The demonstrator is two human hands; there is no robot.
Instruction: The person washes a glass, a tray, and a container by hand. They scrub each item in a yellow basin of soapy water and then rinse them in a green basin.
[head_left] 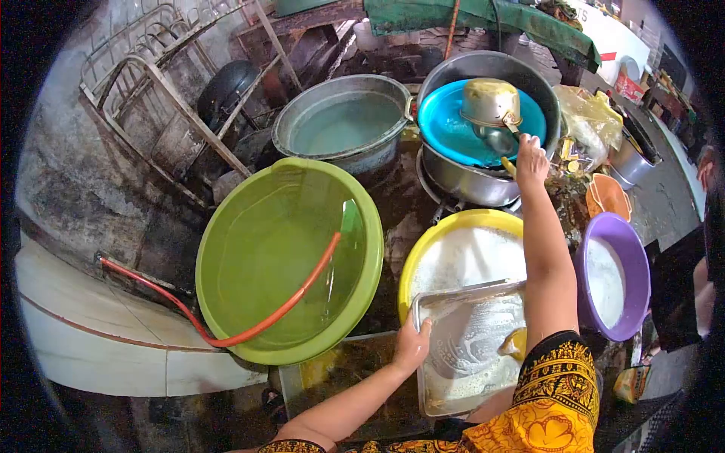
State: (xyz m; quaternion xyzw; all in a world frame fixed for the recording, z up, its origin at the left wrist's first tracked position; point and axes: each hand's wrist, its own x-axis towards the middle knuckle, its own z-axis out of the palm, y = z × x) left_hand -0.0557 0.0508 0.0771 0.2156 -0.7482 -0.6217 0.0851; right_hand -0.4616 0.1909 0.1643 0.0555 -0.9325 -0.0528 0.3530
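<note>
My left hand (411,346) is closed on the left rim of a clear rectangular dish (461,343) streaked with suds. A yellow sponge (515,343) lies in the dish, partly behind my right forearm. My right hand (531,162) is stretched forward, its fingers closed at the dark handle of a metal saucepan (489,104). The saucepan is bottom up over a blue basin (442,121) that sits inside a large metal pot (472,177). Under the far end of the dish is a yellow tub (411,260) full of white foam.
A green tub (219,287) of water with an orange hose (260,330) stands left. Behind it is a metal tub (283,136) of water. A purple basin (638,291) of suds, an orange container (610,196) and a plastic bag (593,113) are right. Beyond stands another person's arm (706,166).
</note>
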